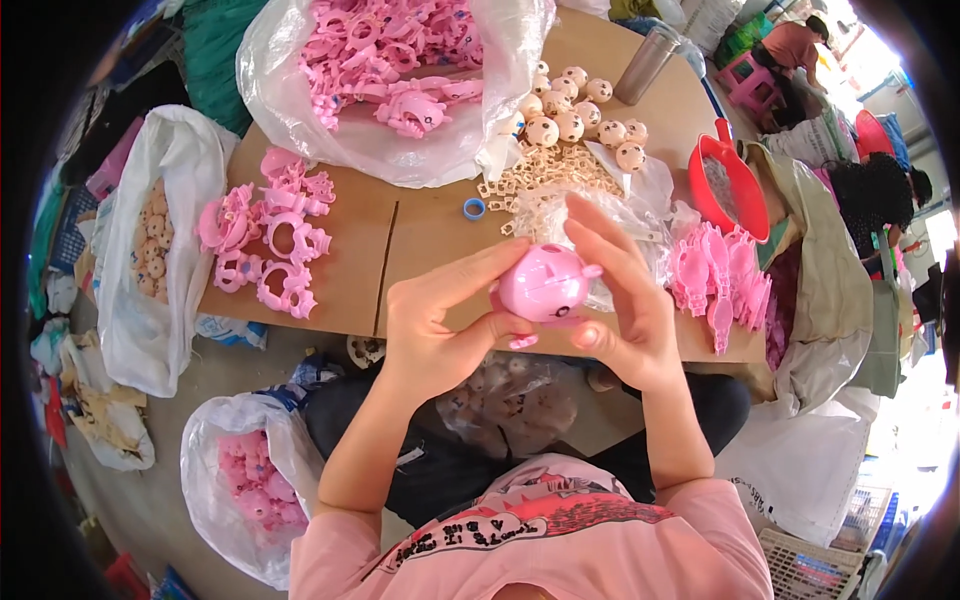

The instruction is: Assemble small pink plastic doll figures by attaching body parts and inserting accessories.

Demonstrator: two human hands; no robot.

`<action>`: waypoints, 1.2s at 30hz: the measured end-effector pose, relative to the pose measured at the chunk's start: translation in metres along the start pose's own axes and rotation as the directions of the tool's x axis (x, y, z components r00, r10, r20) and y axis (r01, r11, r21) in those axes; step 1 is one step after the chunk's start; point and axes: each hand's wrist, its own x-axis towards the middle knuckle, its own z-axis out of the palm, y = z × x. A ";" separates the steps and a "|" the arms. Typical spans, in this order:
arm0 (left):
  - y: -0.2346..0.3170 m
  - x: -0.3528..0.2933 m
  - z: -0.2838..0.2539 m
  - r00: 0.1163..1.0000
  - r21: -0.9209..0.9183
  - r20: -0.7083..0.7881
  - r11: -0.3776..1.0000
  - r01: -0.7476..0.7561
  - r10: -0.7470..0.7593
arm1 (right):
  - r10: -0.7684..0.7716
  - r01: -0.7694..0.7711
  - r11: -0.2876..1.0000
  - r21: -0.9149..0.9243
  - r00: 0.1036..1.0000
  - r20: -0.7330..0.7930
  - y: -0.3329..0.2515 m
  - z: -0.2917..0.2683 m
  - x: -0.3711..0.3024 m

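Observation:
A glossy pink toy body (545,283), rounded and with an eye-like dark spot, is held over the table's near edge. My left hand (440,320) grips it between thumb and fingers. On its other side my right hand (640,320) curves around with thumb and fingers apart; whether a fingertip touches the toy cannot be told. Just beyond the hands lies a heap of small cream-coloured plastic pieces (555,175). Several cream balls with dark marks (570,125) sit behind that heap. A blue cap (474,208) rests to its left.
A plastic bag of pink parts (270,60) stands at the back; loose pink parts (290,240) lie left. Pink flat pieces (718,270) and a red scoop (750,205) are at right, a metal cup (647,65) behind. Floor bags (215,450) stand left. Another person (790,55) sits far right.

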 end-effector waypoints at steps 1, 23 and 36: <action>0.000 0.001 -0.001 1.000 0.023 -0.011 1.000 -0.006 0.006 | -0.113 0.112 0.991 -0.079 0.994 -0.004 -0.002 -0.001 0.001; 0.005 -0.003 -0.002 0.990 0.042 0.066 0.991 -0.128 0.125 | -0.144 0.161 0.977 -0.138 0.982 0.121 -0.012 -0.010 0.006; 0.008 -0.003 -0.003 0.992 -0.105 0.116 0.994 -0.031 0.043 | -0.337 0.339 0.872 -0.352 0.939 0.069 -0.009 -0.024 0.001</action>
